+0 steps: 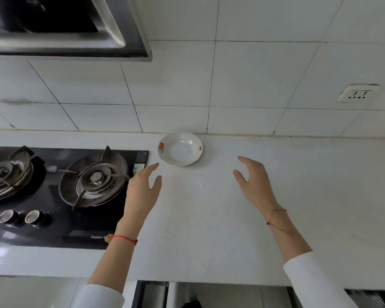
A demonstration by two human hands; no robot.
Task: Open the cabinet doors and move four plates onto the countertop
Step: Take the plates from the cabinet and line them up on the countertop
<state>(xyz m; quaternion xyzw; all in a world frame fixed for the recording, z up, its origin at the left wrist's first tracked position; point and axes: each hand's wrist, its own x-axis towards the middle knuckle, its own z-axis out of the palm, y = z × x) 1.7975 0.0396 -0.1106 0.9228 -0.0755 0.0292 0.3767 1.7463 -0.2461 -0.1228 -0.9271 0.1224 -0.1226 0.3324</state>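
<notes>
Plate point(180, 149): frame centre, on countertop point(231, 218) by wall, leaving room; left hand point(142, 192), right hand point(255, 182): below, fingers apart, empty.

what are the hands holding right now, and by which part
Nothing is held. The left hand and right hand hang open above the countertop, both clear of the plate, which sits alone near the wall.

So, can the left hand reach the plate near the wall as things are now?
Probably yes. The left hand is open, its fingertips close to the plate, and only bare countertop lies between them.
</notes>
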